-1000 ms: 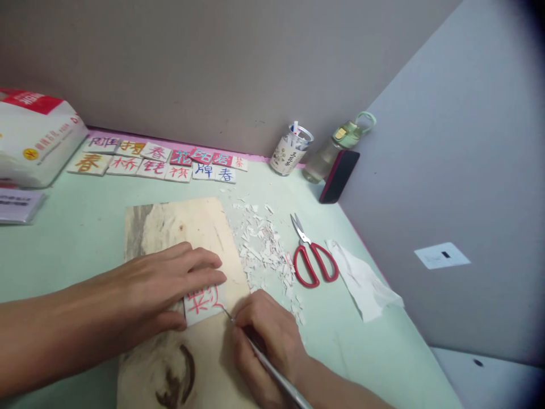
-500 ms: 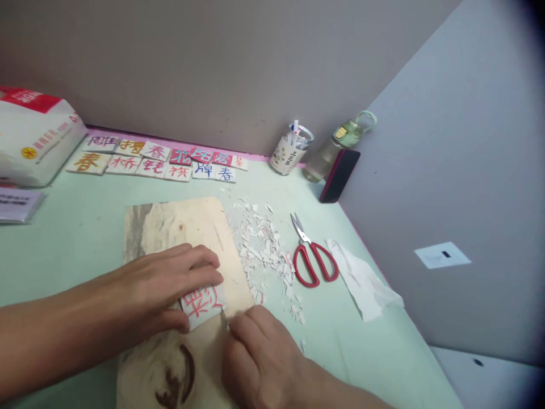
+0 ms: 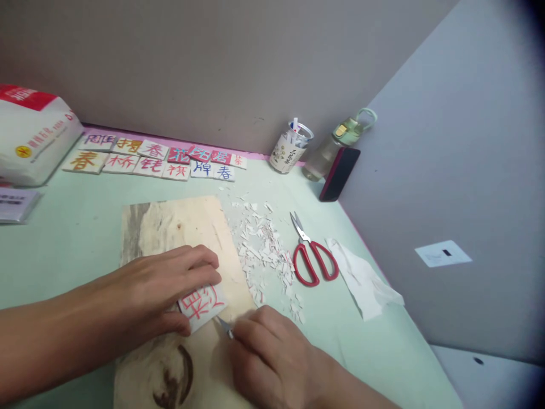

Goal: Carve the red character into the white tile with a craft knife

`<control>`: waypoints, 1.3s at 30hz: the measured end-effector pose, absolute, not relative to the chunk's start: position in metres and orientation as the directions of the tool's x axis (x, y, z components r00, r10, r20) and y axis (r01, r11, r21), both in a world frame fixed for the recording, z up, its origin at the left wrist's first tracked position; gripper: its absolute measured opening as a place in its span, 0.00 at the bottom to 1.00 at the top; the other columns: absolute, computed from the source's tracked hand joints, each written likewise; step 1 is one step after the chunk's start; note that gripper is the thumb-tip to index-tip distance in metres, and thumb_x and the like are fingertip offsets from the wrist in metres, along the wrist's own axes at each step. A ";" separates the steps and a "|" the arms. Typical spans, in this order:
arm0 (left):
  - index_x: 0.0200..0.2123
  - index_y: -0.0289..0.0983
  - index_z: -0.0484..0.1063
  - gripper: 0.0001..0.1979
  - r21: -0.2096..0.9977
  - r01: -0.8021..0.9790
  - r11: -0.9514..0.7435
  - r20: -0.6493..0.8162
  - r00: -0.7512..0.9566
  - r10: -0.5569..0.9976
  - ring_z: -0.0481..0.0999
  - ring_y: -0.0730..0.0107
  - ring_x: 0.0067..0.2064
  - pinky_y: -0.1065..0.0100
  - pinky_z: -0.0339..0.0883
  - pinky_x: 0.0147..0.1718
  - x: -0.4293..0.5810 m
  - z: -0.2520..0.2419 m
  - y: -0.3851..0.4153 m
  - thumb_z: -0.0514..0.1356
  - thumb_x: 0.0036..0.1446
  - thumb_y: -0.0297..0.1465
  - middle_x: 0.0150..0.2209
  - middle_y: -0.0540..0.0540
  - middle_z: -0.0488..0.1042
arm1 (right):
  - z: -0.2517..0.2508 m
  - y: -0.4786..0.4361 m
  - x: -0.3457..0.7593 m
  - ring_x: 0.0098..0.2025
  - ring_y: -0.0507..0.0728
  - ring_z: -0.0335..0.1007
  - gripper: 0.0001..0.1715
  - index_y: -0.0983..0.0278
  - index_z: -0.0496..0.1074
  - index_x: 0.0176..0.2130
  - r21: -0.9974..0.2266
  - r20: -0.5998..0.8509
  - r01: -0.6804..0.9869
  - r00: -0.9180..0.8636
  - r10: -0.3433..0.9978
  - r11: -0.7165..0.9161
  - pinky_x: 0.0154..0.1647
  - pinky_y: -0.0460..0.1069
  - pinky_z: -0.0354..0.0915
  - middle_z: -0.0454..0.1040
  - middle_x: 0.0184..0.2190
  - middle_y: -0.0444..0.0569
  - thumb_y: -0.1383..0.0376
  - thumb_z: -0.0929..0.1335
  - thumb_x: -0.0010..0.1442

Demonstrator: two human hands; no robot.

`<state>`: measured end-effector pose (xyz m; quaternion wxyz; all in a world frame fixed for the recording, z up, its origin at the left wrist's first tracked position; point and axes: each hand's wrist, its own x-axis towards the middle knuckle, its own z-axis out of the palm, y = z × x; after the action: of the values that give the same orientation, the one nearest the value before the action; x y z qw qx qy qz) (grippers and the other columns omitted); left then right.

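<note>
Board of pale wood (image 3: 170, 227), just one, lies on the green surface (image 3: 68, 244) before you. On it, your left hand (image 3: 179, 284) pins one red-lettered tile (image 3: 202, 308), its grip half spread, thumb and fingers on the tile. Your right hand (image 3: 272, 358), by the board's right edge, has its grip closed around one knife (image 3: 225, 328); its tip is at the tile's edge, though whether they touch you cannot tell. Along the board's right side lie uncounted white scraps (image 3: 259, 258), then one pair of scissors (image 3: 306, 240) and one tissue (image 3: 361, 284). Beyond the board you have thirteen lettered tiles (image 3: 121, 163), seven behind six. Beyond it leftward sits one bag (image 3: 38, 128); beyond it rightward, one can (image 3: 283, 156), one bottle (image 3: 317, 162), one phone (image 3: 339, 175).
</note>
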<state>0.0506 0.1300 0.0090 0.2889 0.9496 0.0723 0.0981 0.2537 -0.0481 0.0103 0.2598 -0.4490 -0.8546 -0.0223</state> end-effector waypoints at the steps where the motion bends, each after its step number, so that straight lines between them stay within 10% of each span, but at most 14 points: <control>1: 0.55 0.47 0.68 0.33 0.560 0.086 -0.824 0.144 0.969 0.199 0.76 0.58 0.59 0.67 0.72 0.51 0.050 0.009 0.129 0.66 0.48 0.17 0.60 0.47 0.74 | 0.010 -0.049 0.254 0.31 0.56 0.59 0.20 0.71 0.76 0.37 -0.201 0.463 0.777 -0.461 0.757 0.596 0.31 0.51 0.61 0.70 0.31 0.52 0.77 0.58 0.73; 39: 0.50 0.44 0.71 0.23 0.470 0.204 -0.859 0.119 0.949 0.291 0.73 0.54 0.56 0.57 0.69 0.52 0.053 0.005 0.107 0.61 0.52 0.21 0.58 0.46 0.73 | 0.014 -0.041 0.248 0.29 0.57 0.49 0.23 0.68 0.73 0.27 -0.162 0.430 0.770 -0.508 0.746 0.618 0.27 0.52 0.52 0.62 0.25 0.50 0.79 0.59 0.69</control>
<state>0.0530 0.1071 0.0054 0.2321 0.9596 0.1288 0.0932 0.2482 -0.0415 0.0143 0.2350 -0.4365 -0.8681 -0.0249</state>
